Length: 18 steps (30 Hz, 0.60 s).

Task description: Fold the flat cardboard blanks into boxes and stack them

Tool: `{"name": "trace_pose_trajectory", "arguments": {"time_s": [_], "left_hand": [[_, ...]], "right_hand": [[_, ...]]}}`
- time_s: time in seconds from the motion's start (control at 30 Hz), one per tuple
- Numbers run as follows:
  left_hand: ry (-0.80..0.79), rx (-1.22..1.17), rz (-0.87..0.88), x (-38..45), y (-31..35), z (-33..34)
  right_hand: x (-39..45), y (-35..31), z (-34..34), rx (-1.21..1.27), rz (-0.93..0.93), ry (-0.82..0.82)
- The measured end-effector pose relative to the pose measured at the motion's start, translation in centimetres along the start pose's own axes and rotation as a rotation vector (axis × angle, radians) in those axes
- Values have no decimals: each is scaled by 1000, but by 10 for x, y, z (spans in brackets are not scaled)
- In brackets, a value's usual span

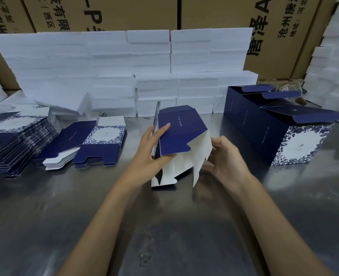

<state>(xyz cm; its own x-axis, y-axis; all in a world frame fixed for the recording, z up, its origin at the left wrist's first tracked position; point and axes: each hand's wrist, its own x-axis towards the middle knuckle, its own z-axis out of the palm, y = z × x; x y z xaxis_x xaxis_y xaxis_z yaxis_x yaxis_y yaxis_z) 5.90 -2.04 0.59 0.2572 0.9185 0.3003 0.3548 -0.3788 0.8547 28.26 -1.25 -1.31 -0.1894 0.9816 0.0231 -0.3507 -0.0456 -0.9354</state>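
A half-opened navy and white cardboard blank stands in the middle of the metal table, its white inner flaps hanging toward me. My left hand grips its left side, fingers spread over the navy panel. Behind the white right flap, my right hand holds that edge. Flat blanks lie in a small pile left of centre and a taller stack at far left. A row of folded navy boxes with floral fronts stands at the right, top flaps open.
A wall of white boxes runs along the back of the table. Brown printed cartons rise behind it. More white boxes are piled at the far right. Bare metal surface lies in front of my arms.
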Motion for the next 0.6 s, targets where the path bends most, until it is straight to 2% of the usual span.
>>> {"name": "trace_pose_trajectory", "arguments": {"time_s": [0.1, 0.23, 0.47, 0.6], "left_hand": [[79, -41, 21, 2, 0, 1], [171, -86, 25, 2, 2, 0], [193, -102, -75, 3, 2, -2], [264, -13, 13, 3, 2, 1]], "right_hand": [[2, 5, 3, -183, -18, -1], [2, 11, 9, -256, -85, 20], [10, 29, 23, -631, -227, 243], [13, 32, 21, -742, -234, 300]]}}
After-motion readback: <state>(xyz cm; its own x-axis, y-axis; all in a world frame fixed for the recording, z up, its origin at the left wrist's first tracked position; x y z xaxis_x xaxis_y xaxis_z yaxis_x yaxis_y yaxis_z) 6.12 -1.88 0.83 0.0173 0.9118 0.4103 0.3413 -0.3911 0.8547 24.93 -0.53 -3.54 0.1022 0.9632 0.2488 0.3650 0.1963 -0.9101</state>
